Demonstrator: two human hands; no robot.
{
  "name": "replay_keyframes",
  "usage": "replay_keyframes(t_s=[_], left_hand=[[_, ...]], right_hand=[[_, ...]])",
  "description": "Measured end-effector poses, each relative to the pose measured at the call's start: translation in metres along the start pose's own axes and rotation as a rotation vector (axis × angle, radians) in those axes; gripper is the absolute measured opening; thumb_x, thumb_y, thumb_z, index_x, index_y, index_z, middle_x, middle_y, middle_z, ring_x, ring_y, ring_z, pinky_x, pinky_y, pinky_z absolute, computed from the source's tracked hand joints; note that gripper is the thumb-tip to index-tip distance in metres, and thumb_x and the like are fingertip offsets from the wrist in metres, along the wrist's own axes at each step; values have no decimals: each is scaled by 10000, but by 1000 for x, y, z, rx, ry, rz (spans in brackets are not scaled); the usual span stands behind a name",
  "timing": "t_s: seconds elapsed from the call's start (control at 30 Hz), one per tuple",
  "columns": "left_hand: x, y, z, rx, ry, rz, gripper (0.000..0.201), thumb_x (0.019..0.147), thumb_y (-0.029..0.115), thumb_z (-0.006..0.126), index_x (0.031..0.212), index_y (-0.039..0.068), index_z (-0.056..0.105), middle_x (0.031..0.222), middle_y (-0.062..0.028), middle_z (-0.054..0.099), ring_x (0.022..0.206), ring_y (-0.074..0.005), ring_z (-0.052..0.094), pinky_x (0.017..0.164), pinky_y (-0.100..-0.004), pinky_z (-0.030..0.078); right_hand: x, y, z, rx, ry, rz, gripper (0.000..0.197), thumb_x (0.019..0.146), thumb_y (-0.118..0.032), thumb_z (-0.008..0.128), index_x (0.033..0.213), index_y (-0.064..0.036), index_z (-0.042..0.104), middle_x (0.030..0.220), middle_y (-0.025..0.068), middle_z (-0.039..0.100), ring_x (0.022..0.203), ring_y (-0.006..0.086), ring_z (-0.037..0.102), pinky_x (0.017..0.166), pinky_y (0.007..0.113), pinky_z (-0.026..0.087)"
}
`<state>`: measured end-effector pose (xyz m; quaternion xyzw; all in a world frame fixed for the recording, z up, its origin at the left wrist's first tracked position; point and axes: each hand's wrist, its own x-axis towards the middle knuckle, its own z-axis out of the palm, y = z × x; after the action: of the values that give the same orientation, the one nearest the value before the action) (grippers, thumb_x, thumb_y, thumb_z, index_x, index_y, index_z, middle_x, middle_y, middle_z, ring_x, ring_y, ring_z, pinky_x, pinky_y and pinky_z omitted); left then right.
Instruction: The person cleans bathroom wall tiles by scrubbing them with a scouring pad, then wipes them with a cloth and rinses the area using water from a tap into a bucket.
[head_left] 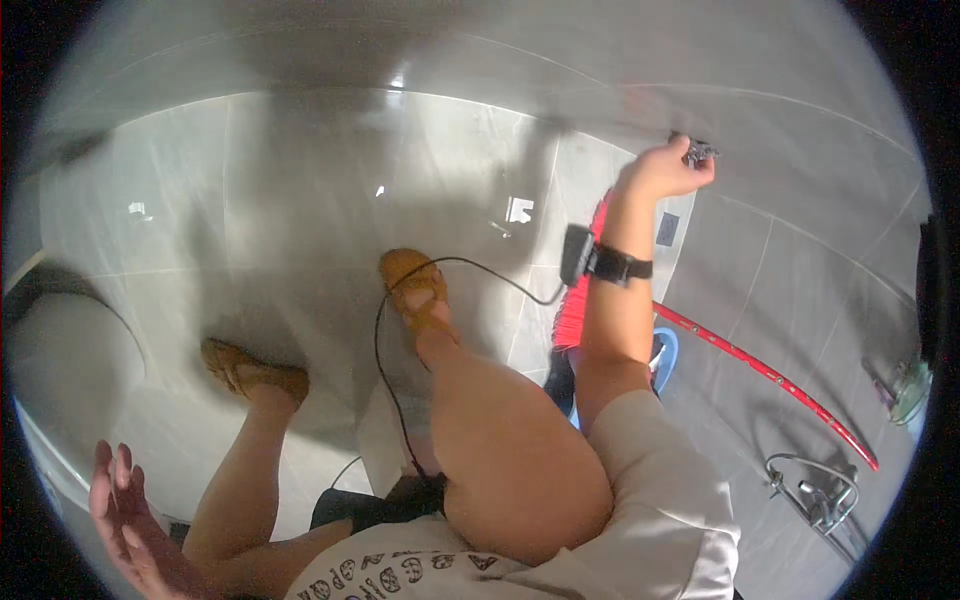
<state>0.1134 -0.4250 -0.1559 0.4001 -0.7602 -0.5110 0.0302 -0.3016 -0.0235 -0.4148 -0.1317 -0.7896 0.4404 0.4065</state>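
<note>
My right hand [668, 173] is stretched out to the upper right, its fingers closed round a silvery steel wool scrubber [704, 153]. The scrubber is at the grey tiled wall [800, 135]; whether it presses on the tile is hard to tell. A black wrist strap [620, 266] with a small box sits on my right forearm. At the lower left, my left hand [128, 525] is held up with fingers apart and nothing in it, near a white rounded fixture [75, 350] that looks like a toilet.
A red-bristled broom [572, 315] and a long red handle [760, 368] lie beyond my right arm, near a blue basin [665, 355]. A dark cable [380, 340] loops over my leg. White scraps [520, 210] lie on the floor. A shower mixer [825, 505] is at right.
</note>
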Motion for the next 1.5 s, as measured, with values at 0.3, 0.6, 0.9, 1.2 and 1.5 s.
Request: replay_keyframes(t_s=[0.3, 0.6, 0.9, 1.2, 1.5], left_hand=[[16, -30, 5, -36, -96, 4, 509, 968, 404, 426, 1335, 52, 452, 1417, -227, 376, 1288, -349, 414, 1079, -460, 287], [30, 3, 30, -92, -184, 184, 400, 987, 140, 339, 1340, -35, 412, 1372, -221, 444, 1249, -369, 461, 1054, -482, 366], [31, -17, 4, -163, -253, 167, 391, 983, 124, 341, 1349, 12, 422, 1384, -216, 433, 1260, -375, 448, 1065, -506, 350], [35, -22, -4, -160, -328, 222, 412, 979, 163, 348, 1365, 33, 402, 1400, -164, 433, 1285, -370, 418, 1067, -527, 343], [32, -32, 1, 254, -67, -133, 513, 978, 363, 382, 1335, 0, 452, 1434, -197, 348, 1317, -327, 373, 1109, -440, 265]], right_hand=[[-98, -81, 26, -61, -444, -547, 890, 883, -323, 543, 1419, 129, -5, 1476, 366, -47, 1395, 470, -40, 1128, 527, -11], [-84, 14, 10, -522, -783, -708, 916, 901, -333, 511, 1380, 181, -77, 1437, 412, -119, 1364, 525, -89, 1120, 546, -36], [116, 33, -44, 719, -111, 373, 665, 959, -489, 176, 1251, 29, 474, 1281, 173, 506, 1235, 336, 422, 1057, 468, 327], [-92, -30, 29, 583, -347, 453, 703, 983, -392, 342, 1457, 5, 10, 1512, 165, 88, 1404, 248, 86, 1143, 372, 64], [-83, -24, -7, 254, -651, 148, 782, 975, -403, 340, 1453, 22, -110, 1555, 159, -51, 1436, 289, 34, 1154, 368, 28]])
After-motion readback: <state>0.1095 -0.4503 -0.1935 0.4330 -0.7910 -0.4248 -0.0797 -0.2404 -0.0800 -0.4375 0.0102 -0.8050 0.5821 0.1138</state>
